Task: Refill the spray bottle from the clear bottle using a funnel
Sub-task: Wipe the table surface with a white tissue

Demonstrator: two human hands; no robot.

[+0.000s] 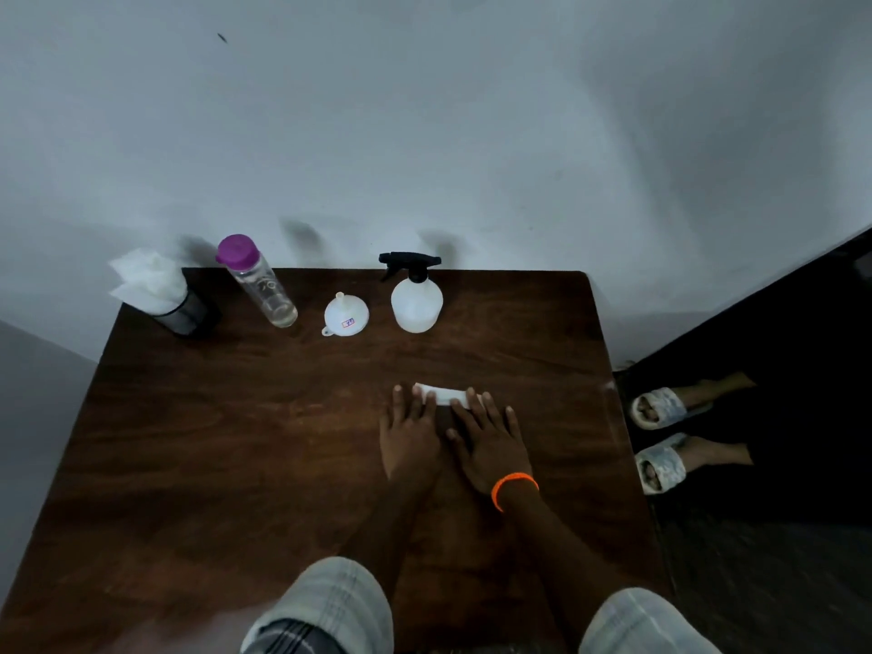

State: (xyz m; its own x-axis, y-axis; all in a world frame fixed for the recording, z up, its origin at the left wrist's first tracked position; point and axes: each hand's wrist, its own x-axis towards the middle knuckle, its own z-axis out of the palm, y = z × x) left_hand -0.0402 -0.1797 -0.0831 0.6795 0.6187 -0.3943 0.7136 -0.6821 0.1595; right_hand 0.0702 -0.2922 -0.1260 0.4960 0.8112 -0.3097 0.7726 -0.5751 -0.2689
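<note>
Dark wood desk: left hand, right hand flat, grip open, fingertips pressing white folded tissue. Beyond grip: spray bottle, funnel, clear bottle.

left hand, right hand flat on tissue | spray bottle capped

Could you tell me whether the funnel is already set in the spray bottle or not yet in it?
Not yet in it: the funnel rests upside down on the table, beside the capped spray bottle.
</note>
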